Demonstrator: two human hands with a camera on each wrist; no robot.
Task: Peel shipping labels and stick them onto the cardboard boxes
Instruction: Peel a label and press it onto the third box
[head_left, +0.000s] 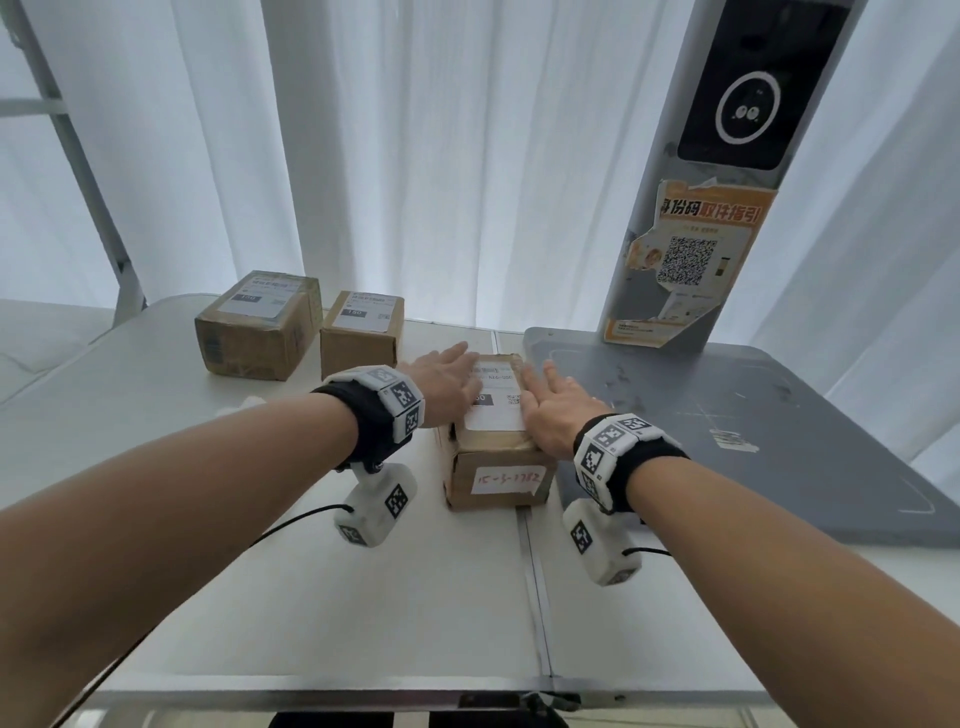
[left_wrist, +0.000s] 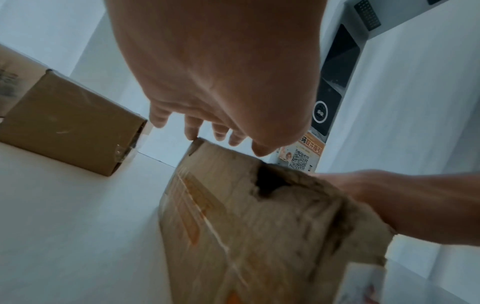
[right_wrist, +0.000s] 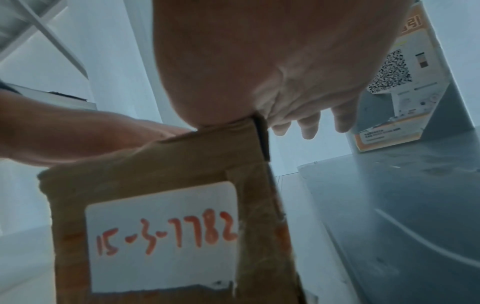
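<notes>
A small cardboard box (head_left: 498, 486) stands mid-table with a white shipping label (head_left: 496, 397) on its top. A handwritten tag (right_wrist: 161, 238) reading 15-3-7782 is stuck on the near face. My left hand (head_left: 447, 384) lies flat along the label's left edge with straight fingers. My right hand (head_left: 553, 410) lies flat along the right edge, fingers straight too. In the left wrist view the left fingers (left_wrist: 192, 127) reach over the box's far corner (left_wrist: 197, 144). In the right wrist view the right palm (right_wrist: 259, 82) sits over the top edge.
Two labelled cardboard boxes (head_left: 260, 325) (head_left: 361, 335) stand at the back left of the white table (head_left: 311, 597). A grey scanner base (head_left: 727, 431) with an upright post (head_left: 691, 249) and an orange poster fills the right side. White curtains hang behind.
</notes>
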